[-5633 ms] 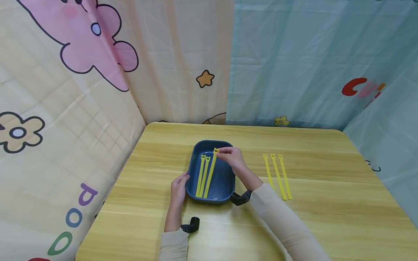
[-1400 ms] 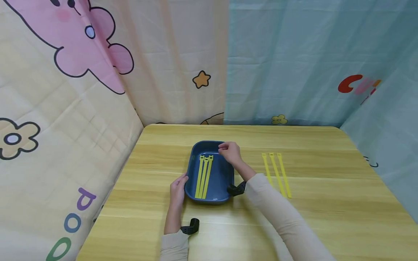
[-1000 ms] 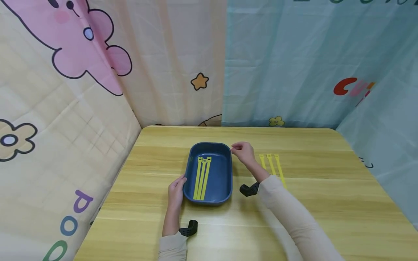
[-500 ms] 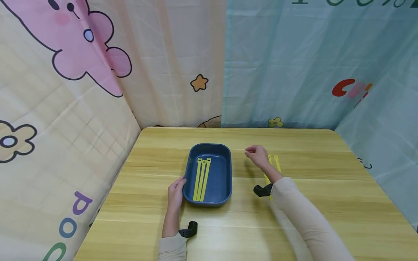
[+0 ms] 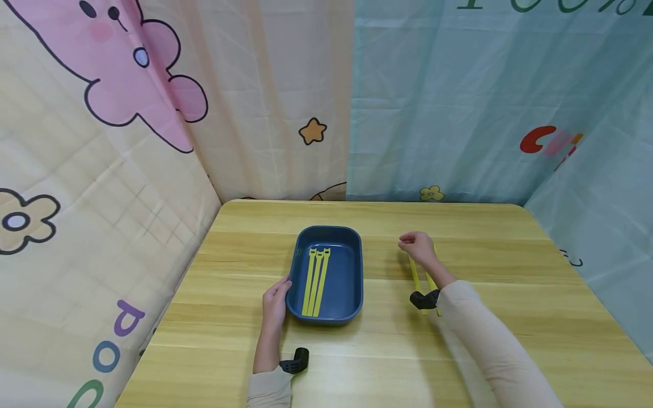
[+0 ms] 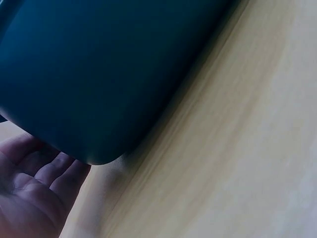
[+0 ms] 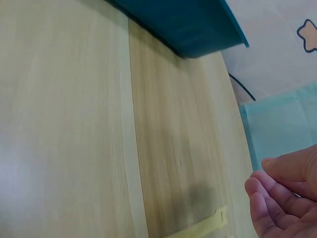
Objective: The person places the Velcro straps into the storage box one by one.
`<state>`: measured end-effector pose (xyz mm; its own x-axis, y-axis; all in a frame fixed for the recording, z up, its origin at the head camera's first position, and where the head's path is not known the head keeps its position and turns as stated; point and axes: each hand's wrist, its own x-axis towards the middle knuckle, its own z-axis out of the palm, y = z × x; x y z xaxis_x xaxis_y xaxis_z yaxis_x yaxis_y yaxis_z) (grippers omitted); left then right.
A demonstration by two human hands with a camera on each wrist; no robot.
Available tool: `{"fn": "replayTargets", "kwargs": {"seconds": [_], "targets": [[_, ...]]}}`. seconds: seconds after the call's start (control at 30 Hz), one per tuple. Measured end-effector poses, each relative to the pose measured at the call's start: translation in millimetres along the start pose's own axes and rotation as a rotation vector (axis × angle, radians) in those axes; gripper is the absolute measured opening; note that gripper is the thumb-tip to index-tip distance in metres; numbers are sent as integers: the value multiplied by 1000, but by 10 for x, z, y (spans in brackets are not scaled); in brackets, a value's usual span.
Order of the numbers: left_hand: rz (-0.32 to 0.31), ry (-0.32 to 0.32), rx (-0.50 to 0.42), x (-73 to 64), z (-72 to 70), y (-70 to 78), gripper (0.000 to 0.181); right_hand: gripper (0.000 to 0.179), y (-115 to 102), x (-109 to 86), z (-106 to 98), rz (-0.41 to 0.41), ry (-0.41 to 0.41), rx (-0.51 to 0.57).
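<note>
A dark blue tray [image 5: 346, 283] stands on the table, with three yellow hook-and-loop cable ties [image 5: 316, 286] lying side by side along its left half. My left hand [image 5: 275, 303] holds the tray's left side near the front; the left wrist view shows its fingers [image 6: 62, 171] against the tray's outer wall. My right hand [image 5: 419, 247] hovers above more yellow ties [image 5: 415, 275] on the table, partly covering them. In the right wrist view, its thumb and fingers are loosely bent with nothing between them, and one tie's slotted head [image 7: 220, 216] lies below.
The wooden table [image 5: 245, 238] has rounded far corners. Printed curtains [image 5: 433, 102] hang behind it and along both sides. Black wrist cameras [image 5: 296, 361] sit on both wrists, the right one above the ties' near ends.
The tie earlier pinched by my right hand now lies in the tray beside the other two. That hand has since moved right, from the tray to the ties on the table. My left hand stays put.
</note>
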<state>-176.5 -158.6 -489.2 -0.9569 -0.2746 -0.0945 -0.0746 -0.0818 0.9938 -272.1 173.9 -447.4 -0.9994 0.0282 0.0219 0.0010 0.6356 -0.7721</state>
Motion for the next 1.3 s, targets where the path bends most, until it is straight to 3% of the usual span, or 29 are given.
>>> {"fn": "replayTargets", "kwargs": {"seconds": [0.5, 0.8, 1.3], "targets": [[-25, 5, 1, 24, 5, 24, 37, 28, 113, 39, -197, 35, 10, -33], [-29, 4, -5, 13, 6, 13, 37, 27, 168, 73, -196, 65, 5, -81], [-22, 0, 1, 3, 2, 28, 37, 29, 301, 178, -137, 31, -33, -142]]}}
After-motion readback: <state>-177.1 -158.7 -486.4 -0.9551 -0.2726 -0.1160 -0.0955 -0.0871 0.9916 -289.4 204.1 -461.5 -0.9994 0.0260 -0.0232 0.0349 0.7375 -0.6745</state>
